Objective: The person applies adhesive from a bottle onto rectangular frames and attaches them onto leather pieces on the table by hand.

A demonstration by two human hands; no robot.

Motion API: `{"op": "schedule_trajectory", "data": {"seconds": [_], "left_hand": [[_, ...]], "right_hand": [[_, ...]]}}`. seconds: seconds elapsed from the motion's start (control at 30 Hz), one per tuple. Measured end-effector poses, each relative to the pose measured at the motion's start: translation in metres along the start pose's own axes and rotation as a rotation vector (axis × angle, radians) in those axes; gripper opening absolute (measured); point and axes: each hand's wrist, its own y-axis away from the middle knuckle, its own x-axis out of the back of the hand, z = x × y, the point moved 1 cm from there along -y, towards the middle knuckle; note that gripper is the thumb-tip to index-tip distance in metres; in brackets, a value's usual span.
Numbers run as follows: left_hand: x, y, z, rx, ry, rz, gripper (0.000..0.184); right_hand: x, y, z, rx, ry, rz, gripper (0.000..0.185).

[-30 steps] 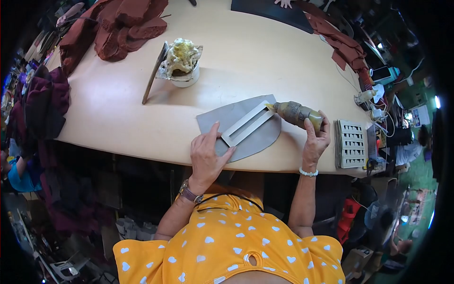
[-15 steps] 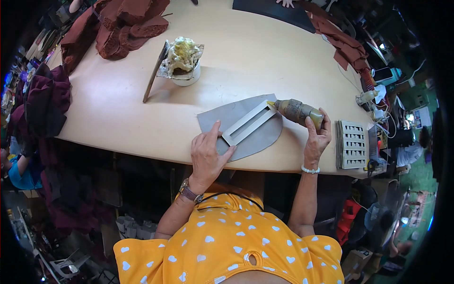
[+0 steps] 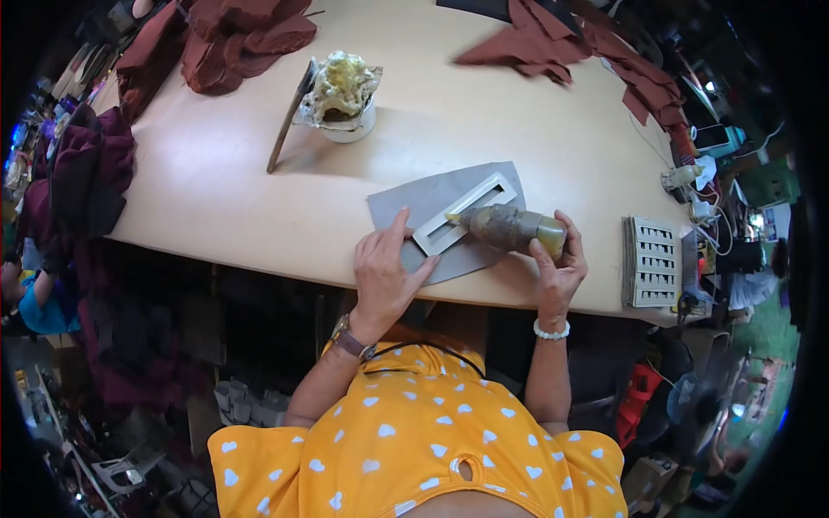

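Observation:
A squeeze bottle (image 3: 518, 230) of yellowish glue, its body wrapped in dark grimy tape, lies tilted in my right hand (image 3: 560, 268), fingers closed round its base. Its nozzle points left, at the upper long side of a pale rectangular frame (image 3: 425, 243) with a long slot. The frame rests on a flat grey piece of material (image 3: 404, 198), rounded on one side. My left hand (image 3: 380, 269) has its thumb and index finger spread at the frame's lower left end, steadying the frame and the grey piece. The bottle hides part of the frame's right side.
A white tub (image 3: 350, 129) crusted with yellowish glue stands further back, a stick (image 3: 289, 129) leaning on it. Slotted grey panels (image 3: 652, 263) are stacked at the right. Reddish-brown pieces (image 3: 527, 47) lie across the far side; dark purple cloth (image 3: 108, 155) hangs at the left edge.
My right hand has moved the bottle left and slightly down, its nozzle going from the frame's upper right end along toward its middle. Reddish-brown pieces now lie at the far side, blurred by motion.

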Motion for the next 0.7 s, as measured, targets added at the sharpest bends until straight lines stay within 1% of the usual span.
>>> {"op": "schedule_trajectory", "data": {"seconds": [0.17, 0.27, 0.37, 0.47, 0.6, 0.7], "left_hand": [[0.0, 0.0, 0.0, 0.004, 0.01, 0.003, 0.077], [0.001, 0.0, 0.0, -0.008, 0.011, 0.0, 0.08], [0.001, 0.0, -0.001, -0.009, 0.011, -0.01, 0.081], [-0.001, 0.0, -0.001, 0.0, 0.018, -0.007, 0.08], [0.0, 0.0, 0.001, 0.0, 0.006, -0.003, 0.079], [0.0, 0.0, 0.002, 0.01, 0.014, -0.01, 0.077]], "right_hand": [[-0.017, 0.024, -0.003, -0.025, -0.051, -0.044, 0.052], [-0.022, 0.028, -0.005, -0.061, -0.079, -0.051, 0.05], [-0.007, 0.021, 0.001, -0.225, -0.263, -0.074, 0.045], [0.02, 0.011, 0.014, -0.269, -0.36, 0.077, 0.043], [0.048, -0.006, 0.018, -0.103, -0.329, 0.243, 0.038], [0.059, -0.014, 0.024, -0.065, -0.268, 0.275, 0.038]]}}
